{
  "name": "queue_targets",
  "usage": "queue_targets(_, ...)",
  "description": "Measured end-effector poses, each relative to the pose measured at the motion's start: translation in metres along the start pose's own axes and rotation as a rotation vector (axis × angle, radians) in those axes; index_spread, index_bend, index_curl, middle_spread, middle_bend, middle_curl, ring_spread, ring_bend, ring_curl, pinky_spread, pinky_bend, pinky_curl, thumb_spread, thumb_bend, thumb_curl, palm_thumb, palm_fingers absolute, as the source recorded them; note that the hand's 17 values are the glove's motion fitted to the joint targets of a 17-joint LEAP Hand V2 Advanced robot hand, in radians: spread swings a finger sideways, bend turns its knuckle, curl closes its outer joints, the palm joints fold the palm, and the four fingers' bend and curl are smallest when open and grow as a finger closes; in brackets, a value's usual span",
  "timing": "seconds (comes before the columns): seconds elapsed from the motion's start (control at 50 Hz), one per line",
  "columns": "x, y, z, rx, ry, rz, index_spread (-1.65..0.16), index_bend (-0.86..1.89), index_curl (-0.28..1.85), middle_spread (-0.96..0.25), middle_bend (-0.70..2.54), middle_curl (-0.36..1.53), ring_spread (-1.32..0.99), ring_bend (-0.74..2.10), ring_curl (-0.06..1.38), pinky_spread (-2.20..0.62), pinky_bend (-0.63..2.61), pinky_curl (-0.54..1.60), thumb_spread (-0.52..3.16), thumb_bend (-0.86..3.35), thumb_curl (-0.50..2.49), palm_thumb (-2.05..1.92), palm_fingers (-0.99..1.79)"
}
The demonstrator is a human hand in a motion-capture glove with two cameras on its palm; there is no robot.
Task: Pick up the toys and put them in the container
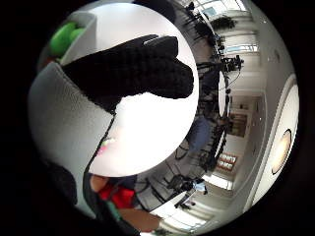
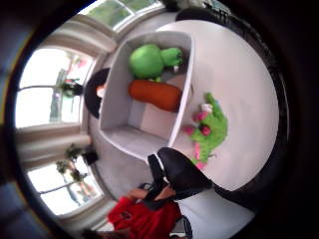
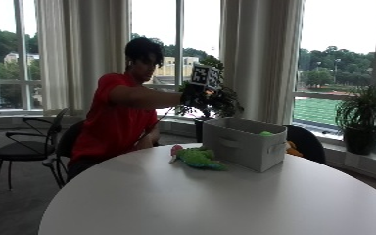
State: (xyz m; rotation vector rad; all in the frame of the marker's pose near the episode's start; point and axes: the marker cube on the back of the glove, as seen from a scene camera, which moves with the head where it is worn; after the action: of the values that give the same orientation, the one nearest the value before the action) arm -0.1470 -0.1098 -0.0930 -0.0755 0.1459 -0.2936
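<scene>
My hand point(image 3: 189, 96) hangs empty, fingers relaxed, above the bin point(image 3: 243, 142), two toys inside, so next I reach down for the green toy point(image 3: 198, 158) beside it.

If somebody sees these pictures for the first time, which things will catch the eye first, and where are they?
The grey fabric container on the round white table stands out, with a round green plush toy and an orange plush carrot inside. Beside it on the table lies a green and pink plush toy. The black-gloved right hand hangs raised above.
</scene>
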Motion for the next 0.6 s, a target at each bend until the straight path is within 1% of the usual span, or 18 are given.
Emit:
queue_targets(0.12,0.034,0.011,0.046,-0.080,-0.020,0.018,-0.31,0.06,0.16,-0.03,0.10,0.32,0.03,0.35,0.36,0.10,1.45,0.38,1.01,-0.03,0.45,0.01,-0.31)
queue_targets(0.22,0.039,0.021,0.082,-0.084,-0.044,0.018,-0.30,0.05,0.14,-0.02,0.11,0.30,0.05,0.31,0.35,0.10,1.43,0.37,1.01,-0.03,0.43,0.01,-0.31)
queue_targets(0.36,0.023,0.033,0.113,-0.115,-0.083,0.038,-0.30,0.05,0.12,-0.02,0.12,0.28,0.05,0.28,0.34,0.10,1.42,0.36,1.02,-0.03,0.40,0.01,-0.30)
queue_targets(0.44,0.012,0.038,0.132,-0.142,-0.088,0.014,-0.30,0.05,0.11,-0.02,0.11,0.26,0.06,0.27,0.34,0.11,1.41,0.36,1.02,-0.03,0.39,0.01,-0.30)
queue_targets(0.6,0.000,0.036,0.162,-0.191,-0.094,0.012,-0.30,0.05,0.10,-0.02,0.11,0.25,0.06,0.26,0.34,0.11,1.40,0.35,1.02,-0.03,0.37,0.01,-0.29)
